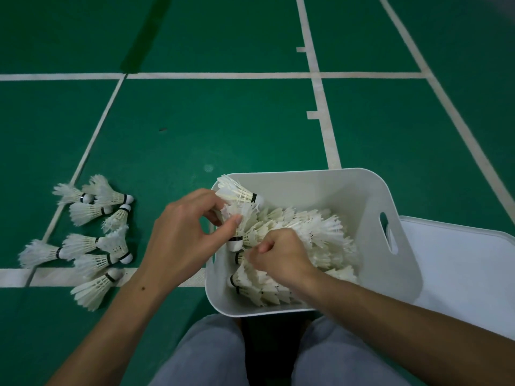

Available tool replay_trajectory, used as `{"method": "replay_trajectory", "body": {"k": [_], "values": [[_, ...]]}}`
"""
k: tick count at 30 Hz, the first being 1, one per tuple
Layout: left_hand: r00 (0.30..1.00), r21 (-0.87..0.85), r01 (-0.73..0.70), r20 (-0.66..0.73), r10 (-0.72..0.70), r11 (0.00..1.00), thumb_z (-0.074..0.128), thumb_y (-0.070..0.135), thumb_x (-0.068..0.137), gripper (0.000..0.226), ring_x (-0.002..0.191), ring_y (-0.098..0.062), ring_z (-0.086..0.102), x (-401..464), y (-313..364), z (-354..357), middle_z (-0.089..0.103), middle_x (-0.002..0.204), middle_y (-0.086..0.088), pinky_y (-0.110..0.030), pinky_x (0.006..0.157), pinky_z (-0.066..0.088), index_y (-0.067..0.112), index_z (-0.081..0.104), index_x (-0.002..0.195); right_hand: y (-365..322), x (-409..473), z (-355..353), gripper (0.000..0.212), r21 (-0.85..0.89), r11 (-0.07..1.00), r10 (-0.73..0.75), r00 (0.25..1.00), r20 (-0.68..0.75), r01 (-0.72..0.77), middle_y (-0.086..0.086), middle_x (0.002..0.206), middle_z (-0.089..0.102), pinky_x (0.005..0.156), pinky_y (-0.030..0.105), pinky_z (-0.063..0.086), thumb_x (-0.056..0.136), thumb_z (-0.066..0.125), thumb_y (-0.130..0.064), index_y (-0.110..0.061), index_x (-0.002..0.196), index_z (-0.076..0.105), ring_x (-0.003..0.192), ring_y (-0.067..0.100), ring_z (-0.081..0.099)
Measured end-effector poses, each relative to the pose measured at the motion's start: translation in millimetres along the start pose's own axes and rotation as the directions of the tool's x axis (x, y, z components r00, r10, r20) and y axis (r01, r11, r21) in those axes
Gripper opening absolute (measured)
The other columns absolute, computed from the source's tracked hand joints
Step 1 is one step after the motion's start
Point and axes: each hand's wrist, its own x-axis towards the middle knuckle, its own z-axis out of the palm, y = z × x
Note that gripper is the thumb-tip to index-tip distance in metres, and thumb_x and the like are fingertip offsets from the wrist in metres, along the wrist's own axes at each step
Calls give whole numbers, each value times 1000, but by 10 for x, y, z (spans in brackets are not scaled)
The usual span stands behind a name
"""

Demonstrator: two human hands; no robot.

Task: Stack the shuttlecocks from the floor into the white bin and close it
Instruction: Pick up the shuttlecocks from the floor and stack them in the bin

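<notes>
The left hand (181,232) pinches the feathers of a shuttlecock (237,232) between thumb and fingers, at the left edge of the white bin (362,190); its cork end with a black band points down. The right hand (278,252) is inside the bin with its fingers curled into the feathers of the stacked shuttlecocks (315,232), and it seems to grip them, though the fingertips are hidden. These shuttlecocks lie nested in rows that fill much of the bin. One more shuttlecock (239,190) lies at the far left corner of the bin, with its cork toward the right. The bin stands on the green floor (223,121), just in front of the person's knees (211,355) in grey trousers. To the right of the bin, touching it, lies the white lid (459,274) flat on the floor. To the left of the bin, well apart from it, a loose group of shuttlecocks (92,238) lies on the floor, across the white court lines (223,76).
</notes>
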Motion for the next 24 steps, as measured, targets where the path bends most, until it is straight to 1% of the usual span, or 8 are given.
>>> {"method": "replay_trajectory", "body": {"k": [2, 5, 9, 12, 14, 16, 20, 24], "values": [[1000, -10, -2, 12, 2, 1000, 71, 50, 92, 24, 82, -10, 68, -34, 7, -16, 66, 85, 14, -36, 61, 54, 27, 66, 84, -15, -62, -196, 44, 93, 995, -35, 999, 1, 35, 1, 62, 71, 71, 31, 64, 88, 81, -7, -19, 55, 54, 66, 15, 75], [997, -19, -21, 73, 22, 1000, 70, 49, 92, 24, 79, -12, 66, -62, 8, -30, 66, 87, 11, -39, 59, 54, 27, 65, 83, -65, -123, -491, 37, 172, 983, -68, 998, -14, 69, 5, 92, 79, 85, 44, 65, 91, 77, -4, -16, 63, 54, 87, 16, 79], [976, -10, -108, 191, 108, 994, 71, 45, 89, 22, 79, -11, 63, -30, 45, -24, 65, 91, 10, -41, 60, 52, 27, 61, 81, -226, -98, -782, 16, -50, 930, -367, 930, -24, 365, -12, 106, 76, 86, 35, 63, 94, 74, -10, -23, 88, 68, 97, 2, 72], [939, 104, -233, 281, 196, 967, 72, 47, 88, 19, 82, 0, 58, 11, 81, -27, 64, 97, 18, -39, 60, 53, 35, 58, 84, -350, -15, -887, 44, -227, 782, -556, 814, 165, 580, -18, 133, 61, 89, 25, 59, 95, 68, -5, -32, 130, 63, 108, 1, 64], [914, 167, -306, 327, 240, 937, 70, 49, 87, 17, 88, -2, 60, 45, 85, -29, 66, 102, 21, -41, 60, 55, 34, 63, 88, -408, 69, -890, 63, -300, 664, -609, 728, 314, 685, -14, 143, 54, 92, 22, 55, 92, 67, 1, -31, 145, 54, 112, 3, 60], [900, 199, -345, 348, 263, 917, 70, 49, 86, 18, 93, -6, 63, 82, 76, -44, 67, 104, 21, -42, 59, 55, 33, 64, 91, -427, 153, -870, 58, -325, 606, -611, 686, 395, 726, -9, 133, 62, 93, 26, 54, 90, 68, 1, -26, 141, 61, 109, 6, 61], [898, 225, -331, 374, 233, 916, 75, 47, 87, 16, 99, -2, 63, 121, 7, -94, 65, 124, 27, -39, 61, 56, 34, 67, 92, -367, 240, -881, 25, -391, 580, -615, 699, 365, 715, -6, 107, 74, 90, 37, 57, 92, 75, -16, -19, 117, 75, 96, 10, 67], [914, 193, -261, 365, 178, 946, 74, 47, 90, 14, 86, -1, 63, 98, -21, -117, 49, 146, 31, -39, 63, 57, 34, 69, 93, -212, 92, -975, 18, -506, 642, -537, 809, 238, 575, -16, 102, 70, 92, 34, 48, 94, 73, -38, -29, 110, 76, 107, 6, 54]]}}
